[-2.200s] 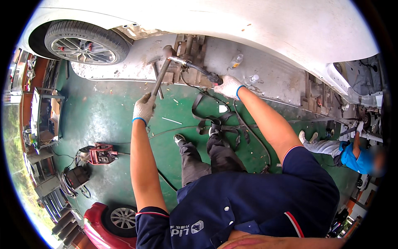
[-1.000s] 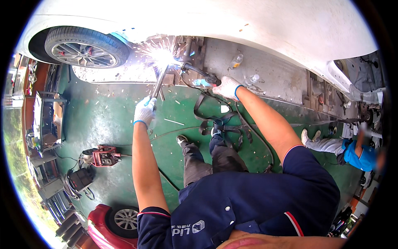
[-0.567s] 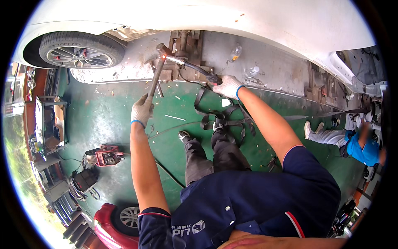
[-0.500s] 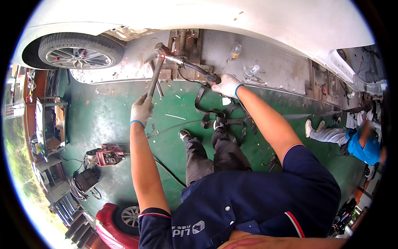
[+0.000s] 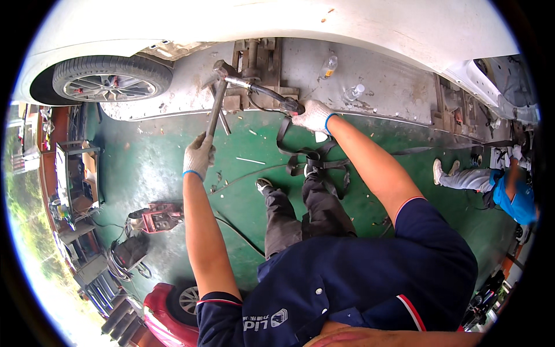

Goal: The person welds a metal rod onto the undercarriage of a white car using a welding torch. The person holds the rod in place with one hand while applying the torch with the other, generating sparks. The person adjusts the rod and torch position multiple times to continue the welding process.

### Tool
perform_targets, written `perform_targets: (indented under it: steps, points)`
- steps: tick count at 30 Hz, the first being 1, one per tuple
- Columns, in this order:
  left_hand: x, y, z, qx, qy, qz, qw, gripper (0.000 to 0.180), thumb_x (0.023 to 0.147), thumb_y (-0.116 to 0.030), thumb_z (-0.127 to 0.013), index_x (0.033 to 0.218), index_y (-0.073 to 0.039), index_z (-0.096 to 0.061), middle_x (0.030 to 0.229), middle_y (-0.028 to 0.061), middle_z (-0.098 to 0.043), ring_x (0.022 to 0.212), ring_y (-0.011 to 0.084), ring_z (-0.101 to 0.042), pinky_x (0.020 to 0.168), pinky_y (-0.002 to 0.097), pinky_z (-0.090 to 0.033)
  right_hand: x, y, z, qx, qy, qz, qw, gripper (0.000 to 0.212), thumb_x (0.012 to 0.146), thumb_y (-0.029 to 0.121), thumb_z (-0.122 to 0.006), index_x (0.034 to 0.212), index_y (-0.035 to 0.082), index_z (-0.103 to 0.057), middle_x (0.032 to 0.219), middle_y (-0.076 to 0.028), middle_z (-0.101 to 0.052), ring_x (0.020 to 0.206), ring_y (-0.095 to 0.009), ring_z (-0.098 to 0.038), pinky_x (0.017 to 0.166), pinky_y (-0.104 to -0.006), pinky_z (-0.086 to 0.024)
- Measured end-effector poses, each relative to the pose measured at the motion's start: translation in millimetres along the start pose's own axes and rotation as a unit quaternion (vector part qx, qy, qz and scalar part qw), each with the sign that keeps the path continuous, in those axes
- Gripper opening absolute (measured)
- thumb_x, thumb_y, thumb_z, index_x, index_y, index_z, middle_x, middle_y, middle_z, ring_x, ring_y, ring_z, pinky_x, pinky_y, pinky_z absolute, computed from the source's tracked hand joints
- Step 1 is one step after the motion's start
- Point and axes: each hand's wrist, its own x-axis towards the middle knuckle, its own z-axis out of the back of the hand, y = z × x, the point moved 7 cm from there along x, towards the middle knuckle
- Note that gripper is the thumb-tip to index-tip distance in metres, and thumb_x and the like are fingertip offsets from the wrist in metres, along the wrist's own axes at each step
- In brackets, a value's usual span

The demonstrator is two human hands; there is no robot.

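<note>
My left hand [image 5: 199,155], in a white work glove, grips the lower end of a long metal bar [image 5: 215,110] that slants up to the underside of a raised white car [image 5: 358,26]. In a matching glove, my right hand [image 5: 312,115] holds the dark handle of a welding holder [image 5: 272,97]. Its tip meets the bar's top end by a rusty bracket [image 5: 254,63] under the car. No sparks show. A black cable [image 5: 295,153] hangs from the holder down toward my legs.
The car's wheel [image 5: 110,84] is at upper left. A red welding machine [image 5: 159,217] and cables lie on the green floor [image 5: 144,168] to my left. Another person [image 5: 497,188] in blue crouches at right. Two small bottles [image 5: 341,78] rest on the lift rail.
Bright sparks flashed at the bar's top end a second ago and have stopped. Both hands keep their grips; the view has shifted slightly.
</note>
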Motion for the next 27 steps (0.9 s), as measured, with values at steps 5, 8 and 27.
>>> perform_targets:
  steps: [5,8,27]
  points:
    - [1.9,-1.4,0.9,0.005,0.007,-0.015,1.000,0.052,0.104,-0.033,-0.068,0.146,-0.004,-0.060,0.078,0.0031,-0.064,0.053,0.0095,-0.054,0.048,0.0269,-0.044,11.3,-10.4,-3.8,0.010,0.013,-0.025,1.000,0.030,0.084,0.028,-0.073,0.096,0.000,-0.068,0.063,-0.013,-0.064,0.053,-0.024,-0.063,0.056,-0.0415,-0.052]
    - [0.7,-2.9,0.0,0.017,-0.004,-0.013,1.000,0.050,0.104,-0.032,-0.068,0.144,-0.003,-0.062,0.077,0.0033,-0.064,0.054,0.0099,-0.054,0.048,0.0280,-0.044,-3.3,3.3,2.4,0.034,0.018,-0.031,0.999,0.029,0.083,0.027,-0.073,0.090,-0.001,-0.069,0.062,-0.011,-0.062,0.052,-0.023,-0.061,0.055,-0.0402,-0.051]
    - [-14.1,-3.3,3.5,-0.016,-0.020,-0.054,0.998,0.048,0.108,-0.035,-0.062,0.137,0.003,-0.061,0.092,0.0103,-0.070,0.066,0.0159,-0.066,0.059,0.0286,-0.055,-12.0,-24.7,-9.7,-0.002,0.014,-0.031,0.999,0.041,0.082,0.039,-0.070,0.108,0.006,-0.070,0.085,-0.021,-0.073,0.081,-0.035,-0.072,0.077,-0.0462,-0.056]
